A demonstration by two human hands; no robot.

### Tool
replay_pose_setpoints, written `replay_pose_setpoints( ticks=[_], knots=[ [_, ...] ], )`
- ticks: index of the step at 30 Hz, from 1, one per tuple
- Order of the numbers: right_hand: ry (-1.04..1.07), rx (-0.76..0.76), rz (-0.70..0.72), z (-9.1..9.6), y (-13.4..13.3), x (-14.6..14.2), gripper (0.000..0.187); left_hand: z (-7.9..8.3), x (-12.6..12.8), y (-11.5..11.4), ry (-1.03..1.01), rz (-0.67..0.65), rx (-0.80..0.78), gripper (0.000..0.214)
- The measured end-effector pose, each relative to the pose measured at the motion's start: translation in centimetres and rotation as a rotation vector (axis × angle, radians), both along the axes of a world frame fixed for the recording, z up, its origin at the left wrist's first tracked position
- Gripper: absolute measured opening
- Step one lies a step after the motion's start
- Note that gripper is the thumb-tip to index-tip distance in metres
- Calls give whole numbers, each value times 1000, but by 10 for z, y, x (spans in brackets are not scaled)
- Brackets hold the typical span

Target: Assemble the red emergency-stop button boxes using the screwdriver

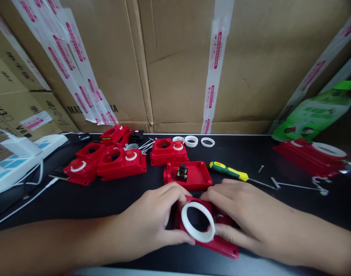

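Observation:
Near the table's front edge, a red plastic housing cover (225, 248) is gripped between both hands. A white ring (200, 236) sits tilted over the cover's round opening. My left hand (149, 218) is closed on the cover's left side, with the thumb below by the ring. My right hand (247, 214) holds the right side, its thumb touching the ring's edge; its fingers partly hide a red knob on the cover. Just behind the hands lies an open red base box (201, 175) with a black switch block (182, 173) inside.
A yellow-green screwdriver (228, 171), a screw (261, 168) and a metal hook rod (297, 186) lie right. Several red housings (122, 166) stand left; another (307, 159) stands right near a green bottle (310, 113). White rings (191, 144) lie behind. A power strip (28, 159) is left. Cardboard (175, 69) walls the back.

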State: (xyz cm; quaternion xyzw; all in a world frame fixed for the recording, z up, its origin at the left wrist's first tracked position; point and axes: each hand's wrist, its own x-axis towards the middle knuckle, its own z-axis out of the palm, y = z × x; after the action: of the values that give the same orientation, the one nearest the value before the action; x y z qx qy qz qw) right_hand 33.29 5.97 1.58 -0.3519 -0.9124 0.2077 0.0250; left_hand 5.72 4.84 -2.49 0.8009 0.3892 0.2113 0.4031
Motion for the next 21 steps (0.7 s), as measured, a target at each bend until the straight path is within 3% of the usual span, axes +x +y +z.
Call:
replay_pose_setpoints(
  ticks=[5,9,15,21],
  knots=[
    [9,4,1,1,0,-3,28,0,1,-2,62,62,-8,68],
    [3,5,6,2,-1,-2,27,2,0,-3,78,-21,101,78],
    [-14,46,-5,-4,0,0,22,2,-2,-6,10,-92,232,17],
    [-19,12,0,-3,-2,3,19,7,-1,-8,-29,-116,246,4]
  ],
)
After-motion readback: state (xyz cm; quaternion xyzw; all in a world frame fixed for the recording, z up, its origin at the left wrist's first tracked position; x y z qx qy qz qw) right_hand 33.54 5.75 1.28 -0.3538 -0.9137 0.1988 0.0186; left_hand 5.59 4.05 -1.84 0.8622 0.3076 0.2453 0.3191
